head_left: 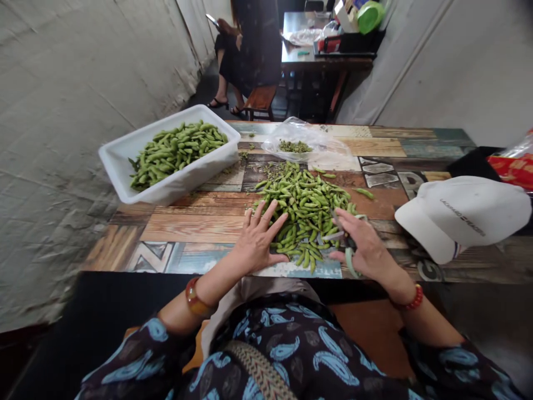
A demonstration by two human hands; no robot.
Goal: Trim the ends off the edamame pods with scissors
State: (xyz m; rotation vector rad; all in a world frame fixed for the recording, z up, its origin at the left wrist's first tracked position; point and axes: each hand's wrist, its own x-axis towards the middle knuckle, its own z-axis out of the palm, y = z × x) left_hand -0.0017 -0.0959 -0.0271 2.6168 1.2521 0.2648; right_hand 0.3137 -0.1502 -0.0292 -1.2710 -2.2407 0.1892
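Observation:
A loose heap of green bean pods (pixel 306 197) lies on the patchwork wooden table. At the heap's left edge rests my left hand (pixel 260 236), palm down with its fingers spread and nothing held. On the heap's right side my right hand (pixel 362 241) is closed around scissors (pixel 336 235) with pale green handles, their blades apart and pointing left over the pods. More pods (pixel 179 150) fill a white plastic tub (pixel 195 180) at the back left. Behind the heap, small green trimmings (pixel 295 146) sit on a clear plastic bag (pixel 328 145).
A white cap (pixel 466 214) lies on the table (pixel 191 225) at the right, by a red package (pixel 514 166). Past the table a person (pixel 256 50) sits on a wooden stool, holding a phone. A second table (pixel 295 25) bears boxes and bags. Walls flank both sides.

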